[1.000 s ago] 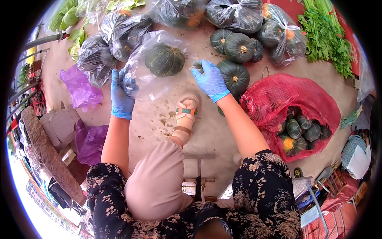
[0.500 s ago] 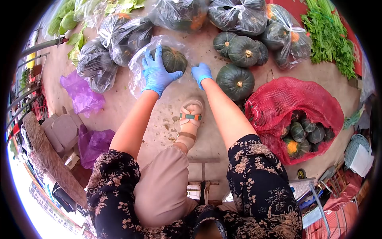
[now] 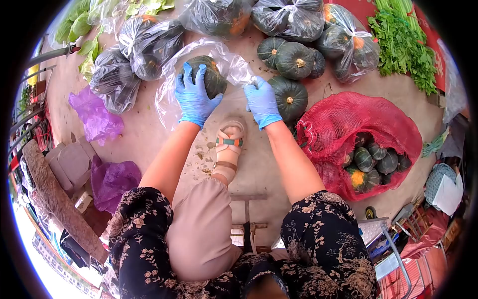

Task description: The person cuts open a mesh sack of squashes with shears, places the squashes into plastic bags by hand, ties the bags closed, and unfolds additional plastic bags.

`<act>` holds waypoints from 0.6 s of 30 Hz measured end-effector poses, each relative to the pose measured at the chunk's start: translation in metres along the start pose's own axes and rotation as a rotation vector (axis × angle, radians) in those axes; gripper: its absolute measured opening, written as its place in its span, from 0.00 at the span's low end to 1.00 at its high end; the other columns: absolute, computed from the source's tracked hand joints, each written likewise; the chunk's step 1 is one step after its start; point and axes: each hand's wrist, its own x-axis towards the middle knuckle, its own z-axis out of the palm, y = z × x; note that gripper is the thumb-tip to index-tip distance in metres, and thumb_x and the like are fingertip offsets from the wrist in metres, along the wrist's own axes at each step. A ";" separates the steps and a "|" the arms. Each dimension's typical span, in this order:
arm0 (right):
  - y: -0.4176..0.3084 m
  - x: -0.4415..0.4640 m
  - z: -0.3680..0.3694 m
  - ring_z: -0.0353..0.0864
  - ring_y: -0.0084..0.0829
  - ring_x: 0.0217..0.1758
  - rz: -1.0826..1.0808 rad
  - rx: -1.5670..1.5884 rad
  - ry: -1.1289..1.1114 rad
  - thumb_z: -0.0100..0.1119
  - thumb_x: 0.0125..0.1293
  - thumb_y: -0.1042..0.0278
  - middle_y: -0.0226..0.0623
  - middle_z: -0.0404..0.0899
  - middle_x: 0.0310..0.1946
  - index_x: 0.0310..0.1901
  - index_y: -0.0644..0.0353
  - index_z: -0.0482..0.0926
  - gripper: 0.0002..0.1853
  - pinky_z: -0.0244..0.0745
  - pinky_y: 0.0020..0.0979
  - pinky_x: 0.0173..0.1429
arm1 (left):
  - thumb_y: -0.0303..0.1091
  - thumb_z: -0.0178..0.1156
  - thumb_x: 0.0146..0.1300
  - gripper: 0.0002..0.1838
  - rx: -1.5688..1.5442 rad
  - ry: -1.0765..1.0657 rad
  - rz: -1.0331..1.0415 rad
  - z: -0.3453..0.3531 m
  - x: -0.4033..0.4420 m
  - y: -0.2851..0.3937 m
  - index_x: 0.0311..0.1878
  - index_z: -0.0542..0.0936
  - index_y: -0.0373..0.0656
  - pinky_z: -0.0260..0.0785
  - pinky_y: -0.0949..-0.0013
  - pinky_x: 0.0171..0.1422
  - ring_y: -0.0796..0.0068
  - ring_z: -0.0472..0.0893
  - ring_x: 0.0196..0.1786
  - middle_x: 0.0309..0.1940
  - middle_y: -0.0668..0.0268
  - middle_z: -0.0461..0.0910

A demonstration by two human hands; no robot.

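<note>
A dark green pumpkin (image 3: 215,79) sits in or on a clear plastic bag (image 3: 167,94) on the floor. My left hand (image 3: 195,97), in a blue glove, lies against the pumpkin's near left side with its fingers spread over it. My right hand (image 3: 262,101), also gloved in blue, is closed on the right edge of the bag, fingers pinched together. Just right of it rests a loose pumpkin (image 3: 290,98), with more loose pumpkins (image 3: 294,60) behind.
Bagged pumpkins (image 3: 289,20) line the back. A red mesh sack (image 3: 368,114) holding several small pumpkins lies at right. Leafy greens (image 3: 403,50) are at back right. Purple bags (image 3: 97,115) lie at left, beside a stool (image 3: 69,164). My sandalled foot (image 3: 229,144) is in the middle.
My left hand has moved from the bag's left side onto the pumpkin. My right hand has come to the bag's right edge and gripped it. The bag's rim is drawn out rightward.
</note>
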 end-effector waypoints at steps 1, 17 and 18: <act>-0.007 0.002 -0.012 0.67 0.37 0.18 -0.087 -0.128 0.031 0.49 0.52 0.68 0.47 0.71 0.17 0.26 0.66 0.71 0.08 0.68 0.35 0.29 | 0.47 0.71 0.31 0.45 0.025 -0.043 -0.022 -0.002 -0.001 0.005 0.58 0.64 0.51 0.53 0.48 0.60 0.40 0.58 0.56 0.62 0.46 0.54; -0.062 -0.020 -0.046 0.75 0.42 0.33 -0.843 -0.369 0.216 0.52 0.54 0.79 0.43 0.76 0.30 0.38 0.62 0.74 0.09 0.71 0.35 0.38 | 0.38 0.70 0.40 0.44 0.038 0.146 0.039 -0.087 -0.066 -0.019 0.63 0.59 0.47 0.45 0.57 0.66 0.53 0.52 0.66 0.66 0.51 0.50; -0.061 -0.022 -0.042 0.75 0.42 0.33 -0.865 -0.361 0.193 0.52 0.54 0.79 0.43 0.76 0.30 0.38 0.62 0.74 0.09 0.71 0.35 0.38 | 0.39 0.70 0.40 0.45 -0.017 0.178 -0.026 -0.086 -0.067 -0.023 0.64 0.58 0.46 0.45 0.57 0.66 0.53 0.52 0.66 0.66 0.50 0.50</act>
